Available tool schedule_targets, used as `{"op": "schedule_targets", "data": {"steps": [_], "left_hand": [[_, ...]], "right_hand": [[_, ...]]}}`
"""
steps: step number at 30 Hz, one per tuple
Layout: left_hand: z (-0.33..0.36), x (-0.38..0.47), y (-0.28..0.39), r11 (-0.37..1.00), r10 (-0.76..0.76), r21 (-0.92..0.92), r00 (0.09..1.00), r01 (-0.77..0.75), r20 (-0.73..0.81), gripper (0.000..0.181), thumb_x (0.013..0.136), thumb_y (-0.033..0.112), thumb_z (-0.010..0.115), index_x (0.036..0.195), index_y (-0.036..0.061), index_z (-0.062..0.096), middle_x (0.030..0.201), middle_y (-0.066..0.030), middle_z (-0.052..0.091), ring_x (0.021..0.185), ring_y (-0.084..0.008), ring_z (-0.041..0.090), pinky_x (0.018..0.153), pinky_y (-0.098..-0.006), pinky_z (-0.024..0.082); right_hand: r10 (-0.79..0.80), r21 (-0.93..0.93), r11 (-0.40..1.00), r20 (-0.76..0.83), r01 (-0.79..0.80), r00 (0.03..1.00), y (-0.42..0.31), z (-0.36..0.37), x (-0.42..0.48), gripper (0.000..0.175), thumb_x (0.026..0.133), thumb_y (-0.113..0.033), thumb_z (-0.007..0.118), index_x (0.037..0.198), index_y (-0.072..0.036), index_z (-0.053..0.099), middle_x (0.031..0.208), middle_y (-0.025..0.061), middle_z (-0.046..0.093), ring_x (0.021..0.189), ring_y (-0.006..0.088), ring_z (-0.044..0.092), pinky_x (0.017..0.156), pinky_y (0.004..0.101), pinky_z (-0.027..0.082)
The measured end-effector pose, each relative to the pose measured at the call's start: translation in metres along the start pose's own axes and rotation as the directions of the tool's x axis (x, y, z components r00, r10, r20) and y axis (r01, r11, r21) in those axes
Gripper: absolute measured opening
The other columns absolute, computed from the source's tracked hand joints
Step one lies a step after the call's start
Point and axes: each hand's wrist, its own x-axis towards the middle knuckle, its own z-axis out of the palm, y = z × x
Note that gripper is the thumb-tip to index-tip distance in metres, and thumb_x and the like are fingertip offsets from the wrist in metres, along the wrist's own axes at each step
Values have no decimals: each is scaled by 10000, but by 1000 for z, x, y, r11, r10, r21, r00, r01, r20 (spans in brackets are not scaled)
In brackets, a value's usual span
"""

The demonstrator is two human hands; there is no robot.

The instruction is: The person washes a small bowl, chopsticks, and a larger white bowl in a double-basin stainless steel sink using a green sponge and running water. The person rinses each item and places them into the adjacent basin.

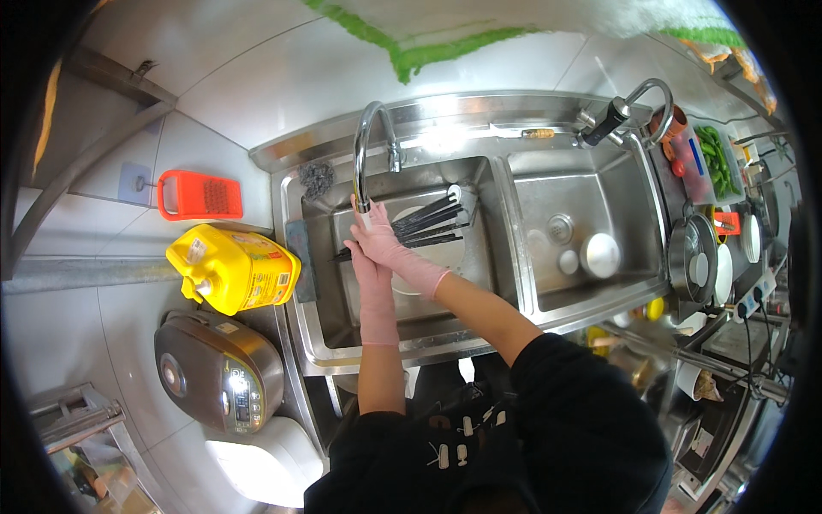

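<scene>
Pink gloves cover both of my hands, which are together over the left basin (417, 327) of a steel double sink. My right hand (380, 243) lies across a bundle of black chopsticks (427, 218), with its fingers partly hidden behind the tap. Against it from the near side, my left hand (367, 265) is closed around the same bundle. The chopsticks fan out to the right of the hands, and a few dark ends show on the left. Directly above is a curved chrome tap (361, 154), with water apparently running onto the right glove. A pale round plate (443, 260) lies beneath the chopsticks.
A steel-wool scourer (316, 180) and a dark rectangular block (302, 260) sit on the sink rim. Left stand a yellow jug (234, 270) and a rice cooker (218, 372); a red grater (205, 196) hangs above. A knife (523, 132) lies behind the right basin (594, 193).
</scene>
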Motion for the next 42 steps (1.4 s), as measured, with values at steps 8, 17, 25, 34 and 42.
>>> {"op": "schedule_targets", "data": {"steps": [8,17,25,34,42], "left_hand": [[-9,25,18,976,19,-204,959,-79,-281,377,907,491,453,809,128,484,654,10,470,602,-150,461,587,-282,435],[33,15,29,986,-20,-164,997,8,-72,260,869,355,603,812,115,520,706,8,514,652,-127,502,678,-280,479],[34,-3,-13,996,20,-88,994,-10,110,529,907,489,449,1143,23,527,1120,-79,561,1103,-231,492,1026,-423,338],[40,-9,-2,954,-7,-297,993,42,121,804,765,734,408,1301,136,444,1256,-55,496,1181,-255,433,1041,-448,302],[34,-2,-3,828,69,-451,739,332,670,725,843,654,388,1324,113,413,1389,-70,384,1282,-236,339,1084,-382,235]], "right_hand": [[-256,-281,879,406,386,878,33,-72,-28,544,878,-369,477,1301,-42,380,981,152,595,944,329,578,867,425,431],[1,131,984,678,-123,735,57,-112,-21,429,838,-402,570,1052,-30,562,725,135,618,678,271,616,605,373,474],[195,-9,980,264,-200,945,41,-89,5,668,871,-536,424,1283,-9,423,1086,205,606,992,327,588,888,390,427],[85,-235,969,24,-77,996,-27,-58,-18,544,899,-419,354,1355,-124,389,1330,202,407,1278,376,303,1049,507,238],[199,-349,928,170,-129,965,-14,-51,-11,503,932,-409,313,1325,-114,421,1414,151,330,1314,294,300,1082,462,192]]}}
